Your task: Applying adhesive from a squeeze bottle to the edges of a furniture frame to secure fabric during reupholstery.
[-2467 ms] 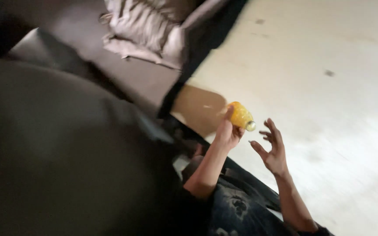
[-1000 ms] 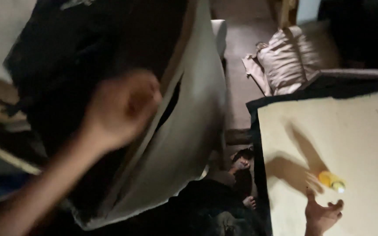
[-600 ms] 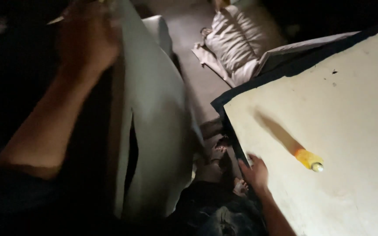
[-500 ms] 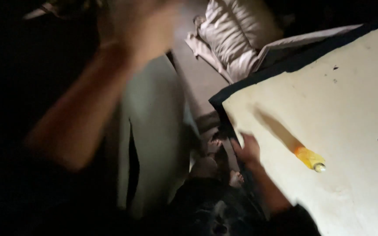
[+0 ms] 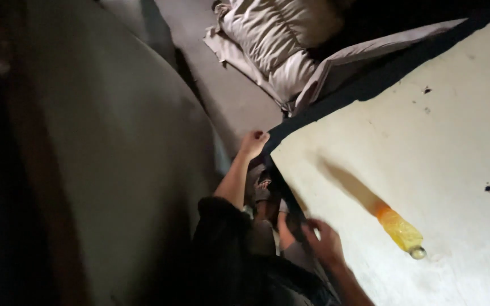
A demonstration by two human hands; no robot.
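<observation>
Gripping the near corner of a pale sheet (image 5: 426, 141), the left hand (image 5: 252, 143) had its fingers curled shut over the dark edge, as if to lift or pull that corner. The right hand (image 5: 324, 243) lay lower along the same edge, fingers bent and pressed on the sheet's rim; whether this grip had truly closed on the edge or only rested there could not be told. Both hands worked one side of the sheet, which would let it be dragged or straightened evenly. Beyond the right hand, out on the sheet and well apart from the fingers, a small bottle (image 5: 401, 231) lay on its side, filled with yellow-orange liquid, cap end pointing away from the hands, casting a long shadow toward the left hand. It looked set down there to free both hands. Past the left hand, across a strip of grey floor (image 5: 228, 96), a striped cushion (image 5: 273, 34) sat crumpled. To that hand's other side rose a large pale curved surface (image 5: 114, 158), its nature unclear in the dim light.
</observation>
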